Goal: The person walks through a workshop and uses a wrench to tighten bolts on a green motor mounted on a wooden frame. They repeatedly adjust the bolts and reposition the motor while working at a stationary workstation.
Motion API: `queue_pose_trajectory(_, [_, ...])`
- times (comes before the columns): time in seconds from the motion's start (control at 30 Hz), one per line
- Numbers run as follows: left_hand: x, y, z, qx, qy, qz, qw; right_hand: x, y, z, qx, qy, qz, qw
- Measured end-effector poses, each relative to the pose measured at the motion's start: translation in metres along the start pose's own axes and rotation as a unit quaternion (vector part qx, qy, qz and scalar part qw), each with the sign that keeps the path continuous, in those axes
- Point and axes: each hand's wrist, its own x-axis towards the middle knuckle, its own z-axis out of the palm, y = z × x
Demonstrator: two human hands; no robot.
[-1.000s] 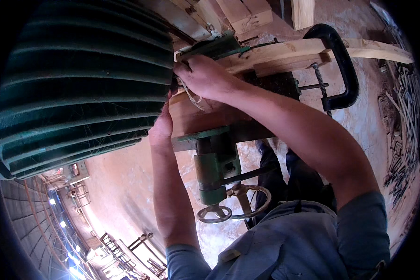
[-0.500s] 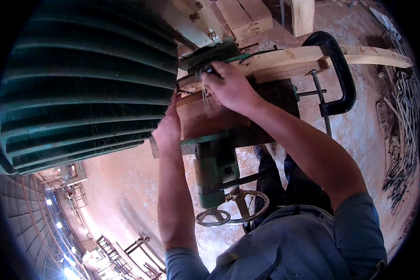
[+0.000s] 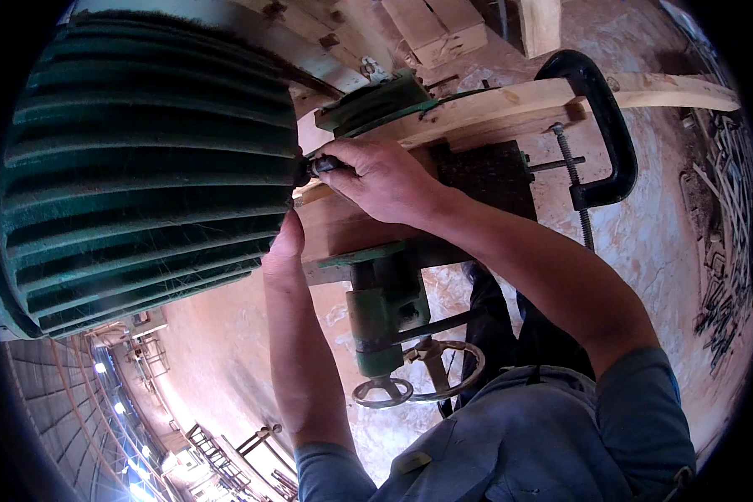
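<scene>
My right hand (image 3: 385, 180) is closed round a dark-handled tool (image 3: 326, 165). The tool's far end runs up against the edge of a large ribbed green motor housing (image 3: 151, 176) and is hidden there. My left hand (image 3: 286, 241) is under the housing's right edge, with its thumb side showing. Its fingers are out of sight, so what they touch cannot be told. Below both hands lies a flat reddish-brown work surface (image 3: 343, 226) on the green machine. A long pale timber (image 3: 494, 105) runs rightward beyond my right hand.
A black C-clamp (image 3: 623, 142) grips the timber at the right. Two handwheels (image 3: 456, 372) stick out from the machine near my legs. A cardboard box (image 3: 435, 29) sits on the floor at the back. Scrap strips (image 3: 728, 243) are heaped along the far right.
My right hand has moved left and a little nearer with the tool, bringing it to the housing's edge. My left hand has shifted slightly left and nearer. The whole view has moved a little.
</scene>
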Motion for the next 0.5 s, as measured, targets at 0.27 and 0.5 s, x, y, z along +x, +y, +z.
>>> queue_pose_trajectory(0.27, [-0.003, -0.002, 0.001, -0.066, 0.017, -0.032, 0.997, 0.004, 0.014, 0.003, -0.119, 0.06, -0.173, 0.976])
queue_pose_trajectory(0.5, [-0.002, 0.016, 0.032, 0.182, 0.121, 0.021, 0.976, 0.004, 0.013, 0.007, -0.09, -0.012, -0.092, 0.992])
